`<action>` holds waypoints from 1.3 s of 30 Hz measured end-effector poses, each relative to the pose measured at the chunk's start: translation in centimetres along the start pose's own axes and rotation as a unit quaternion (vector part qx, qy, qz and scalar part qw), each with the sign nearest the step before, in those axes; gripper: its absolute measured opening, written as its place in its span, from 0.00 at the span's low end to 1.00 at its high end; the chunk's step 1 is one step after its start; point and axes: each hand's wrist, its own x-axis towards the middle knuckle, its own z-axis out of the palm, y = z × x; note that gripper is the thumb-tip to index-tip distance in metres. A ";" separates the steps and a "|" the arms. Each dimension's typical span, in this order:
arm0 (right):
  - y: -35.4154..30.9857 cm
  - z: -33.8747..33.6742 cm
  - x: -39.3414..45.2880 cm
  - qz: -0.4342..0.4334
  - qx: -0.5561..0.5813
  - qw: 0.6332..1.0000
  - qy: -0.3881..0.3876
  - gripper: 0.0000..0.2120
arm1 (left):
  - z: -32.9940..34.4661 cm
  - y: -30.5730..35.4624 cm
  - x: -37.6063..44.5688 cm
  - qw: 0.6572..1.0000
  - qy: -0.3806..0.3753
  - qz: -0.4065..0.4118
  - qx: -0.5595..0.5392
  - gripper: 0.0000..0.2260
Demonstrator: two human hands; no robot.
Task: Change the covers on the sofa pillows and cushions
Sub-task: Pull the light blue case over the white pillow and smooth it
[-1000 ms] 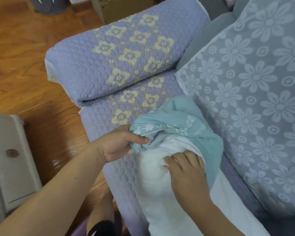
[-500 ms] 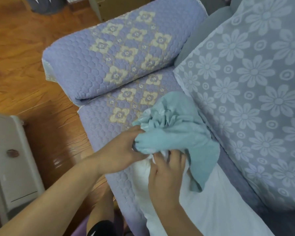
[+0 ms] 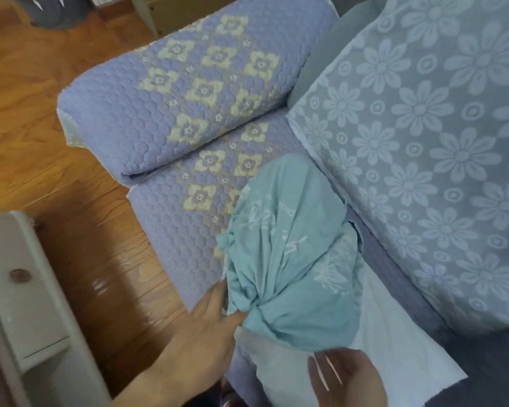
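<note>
We see the teal cover (image 3: 288, 259) drawn partway over the far end of the white pillow (image 3: 394, 342), which lies on the sofa seat (image 3: 171, 230) near the armrest (image 3: 159, 113). Our left hand (image 3: 215, 321) grips a bunched fold of the cover. Our right hand (image 3: 344, 377) is blurred; we cannot tell its grip.

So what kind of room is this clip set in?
Most likely a home living room: a sofa under a quilted lavender cover with cream flowers, a glossy orange-brown wooden floor, and a pale grey cabinet with a round knob beside it.
</note>
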 end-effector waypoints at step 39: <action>0.6 6.4 8.0 -0.391 -0.644 0.638 -0.156 0.36 | 12.6 -2.6 -1.9 0.793 -0.249 -0.474 -0.290 0.07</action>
